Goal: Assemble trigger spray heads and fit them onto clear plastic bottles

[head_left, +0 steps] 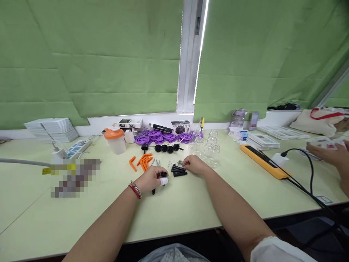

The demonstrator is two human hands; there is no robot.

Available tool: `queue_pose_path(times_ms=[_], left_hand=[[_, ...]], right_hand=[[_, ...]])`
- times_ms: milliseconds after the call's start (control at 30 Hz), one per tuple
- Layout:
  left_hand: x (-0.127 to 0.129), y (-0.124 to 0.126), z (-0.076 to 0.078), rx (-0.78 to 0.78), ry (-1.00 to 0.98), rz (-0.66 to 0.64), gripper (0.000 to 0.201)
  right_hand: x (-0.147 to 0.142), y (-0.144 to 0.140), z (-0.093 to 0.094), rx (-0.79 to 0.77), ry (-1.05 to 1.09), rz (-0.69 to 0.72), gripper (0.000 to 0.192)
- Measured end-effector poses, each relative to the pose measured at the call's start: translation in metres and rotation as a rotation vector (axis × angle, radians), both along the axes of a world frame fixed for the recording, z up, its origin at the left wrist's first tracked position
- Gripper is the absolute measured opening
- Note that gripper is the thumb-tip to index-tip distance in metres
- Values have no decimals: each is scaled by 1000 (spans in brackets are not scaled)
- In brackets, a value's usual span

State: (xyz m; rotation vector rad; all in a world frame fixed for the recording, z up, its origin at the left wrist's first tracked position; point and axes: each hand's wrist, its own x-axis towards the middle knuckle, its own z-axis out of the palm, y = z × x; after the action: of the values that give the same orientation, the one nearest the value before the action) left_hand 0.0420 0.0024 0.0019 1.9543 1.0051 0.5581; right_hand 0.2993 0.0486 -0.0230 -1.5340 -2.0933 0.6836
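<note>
My left hand (153, 178) is closed on a black plastic part (164, 175); a white wrap covers one fingertip. Below that hand a dark end of a part (153, 191) shows against the table. My right hand (194, 164) has its fingertips pinched together at the small metal springs (180, 162), and what they hold is hidden. Just under those fingers lie several tapered black plastic pieces (178, 170). Between the hands are tiny springs (169, 163) and thin metal pins (156, 162). Orange L-shaped pieces (144, 161) lie beyond my left hand.
Round black knobs (164, 148), purple wheel-like parts (155, 137) and clear cups (212, 147) stand farther back. An orange-lidded shaker (114, 140) is at left, near a white power strip (79, 147). Rightward lie an orange power strip (263, 162) with cables and another person's hand (331, 160).
</note>
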Motion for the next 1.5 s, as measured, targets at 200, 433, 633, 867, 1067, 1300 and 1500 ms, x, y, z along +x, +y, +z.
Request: queue_pose_path(times_ms=[200,433,633,867,1067,1300,1500], left_hand=[[0,1,-3,-15,-11,-3,25],[-1,1,-2,17,-25,-44,24],[-2,2,-3,8,-42,-62,21],[-3,4,-6,21,-56,-68,18],[-2,3,-5,15,-53,-72,19],[-1,0,-1,-3,-53,-68,19],[0,0,-1,-24,-68,-53,19]], right_hand=[[-2,-2,1,-1,-4,-10,10],[-13,-12,13,108,127,-57,9],[-53,-36,25,221,501,160,8],[-76,-48,25,155,547,293,9],[-76,-47,22,109,562,320,10],[-54,-32,24,202,533,176,15],[-3,-3,9,198,216,-258,21]])
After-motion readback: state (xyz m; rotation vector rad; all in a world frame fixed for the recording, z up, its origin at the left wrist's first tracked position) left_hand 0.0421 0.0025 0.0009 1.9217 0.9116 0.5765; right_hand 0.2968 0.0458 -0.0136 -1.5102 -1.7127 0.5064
